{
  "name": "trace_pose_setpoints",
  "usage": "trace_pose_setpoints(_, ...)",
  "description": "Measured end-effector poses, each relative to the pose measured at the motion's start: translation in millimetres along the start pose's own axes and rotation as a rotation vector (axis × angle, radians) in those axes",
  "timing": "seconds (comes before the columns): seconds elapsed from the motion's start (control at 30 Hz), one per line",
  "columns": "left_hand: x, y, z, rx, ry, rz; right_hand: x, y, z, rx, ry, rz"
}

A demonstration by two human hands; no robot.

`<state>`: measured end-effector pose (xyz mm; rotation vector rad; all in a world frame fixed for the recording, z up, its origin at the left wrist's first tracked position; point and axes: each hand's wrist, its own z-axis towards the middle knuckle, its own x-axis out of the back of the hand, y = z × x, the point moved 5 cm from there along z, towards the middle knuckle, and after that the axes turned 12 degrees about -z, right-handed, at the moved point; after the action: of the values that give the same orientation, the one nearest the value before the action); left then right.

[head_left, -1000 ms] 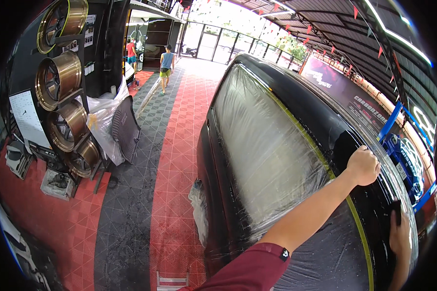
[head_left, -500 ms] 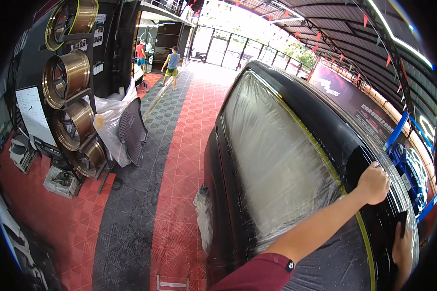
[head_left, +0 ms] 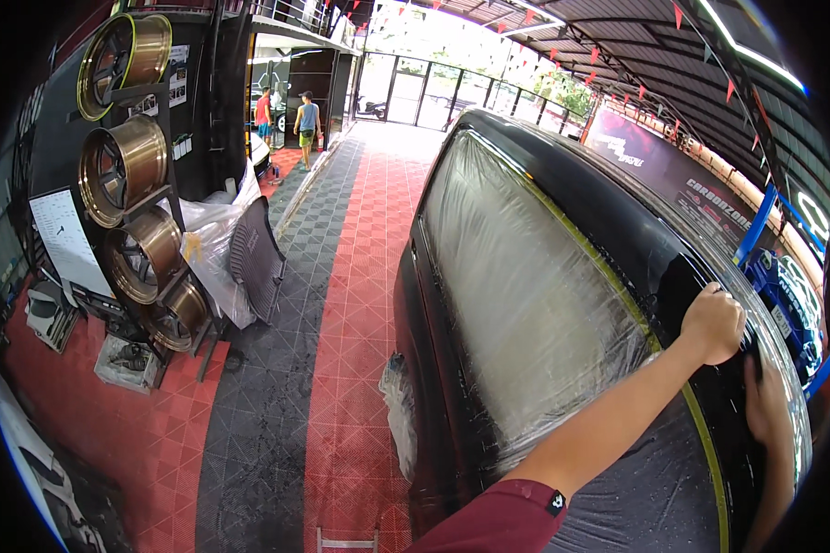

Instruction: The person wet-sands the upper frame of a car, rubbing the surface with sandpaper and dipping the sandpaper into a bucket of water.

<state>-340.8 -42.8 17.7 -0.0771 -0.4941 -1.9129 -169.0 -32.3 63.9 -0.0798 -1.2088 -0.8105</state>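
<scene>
A black vehicle (head_left: 609, 221) stands beside me. Clear plastic sheeting (head_left: 516, 286), edged with yellow tape (head_left: 601, 267), covers its windows. My left hand (head_left: 715, 324) reaches across the sheeting and is closed in a fist against the black band above the windows. What its fingers pinch is hidden. Just below and to the right, my right hand (head_left: 767, 405) lies close to the same glossy panel, fingers pointing up. A flat black squeegee-like piece in it hardly stands out from the dark paint. A shiny, rippled edge (head_left: 756, 309) runs along the roof past both hands.
Bronze wheel rims (head_left: 124, 170) hang on a rack at the left, near a plastic-wrapped panel (head_left: 217, 244). A metal ladder end (head_left: 348, 542) shows at the bottom. Blue lift posts (head_left: 756, 226) stand beyond the roof. Two people (head_left: 306, 129) are far off.
My right hand has slid up along the panel toward my left hand. The left fist stays at about the same spot on the vehicle. My view has shifted slightly.
</scene>
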Motion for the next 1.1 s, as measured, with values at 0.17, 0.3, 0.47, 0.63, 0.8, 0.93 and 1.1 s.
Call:
trace_pose_setpoints(0.17, 11, -11, -3, -0.009, 0.059, -0.075, -6, -18, 1, 0.187, 0.039, 0.039)
trace_pose_setpoints(0.3, 23, 0, -9, -0.02, 0.159, -0.152, -11, 45, -63, 0.032, 0.103, -0.038)
trace_pose_setpoints(0.47, 3, 20, 13, -0.037, 0.008, 0.078, 12, 0, 3, 0.15, 0.137, 0.133)
trace_pose_setpoints(0.63, 46, -15, -2, -0.041, 0.119, 0.087, 20, -3, -32, 0.098, 0.014, 0.073)
trace_pose_setpoints(0.8, 18, -4, -3, -0.03, 0.181, 0.06, 18, 107, -171, 0.042, 0.191, -0.046)
trace_pose_setpoints(0.93, 10, 4, 7, -0.053, 0.152, 0.004, -2, 63, -80, 0.037, 0.069, 0.102)
trace_pose_setpoints(1.1, 14, -21, 6, -0.143, 0.05, 0.042, -7, 36, -36, 0.081, 0.182, 0.1)
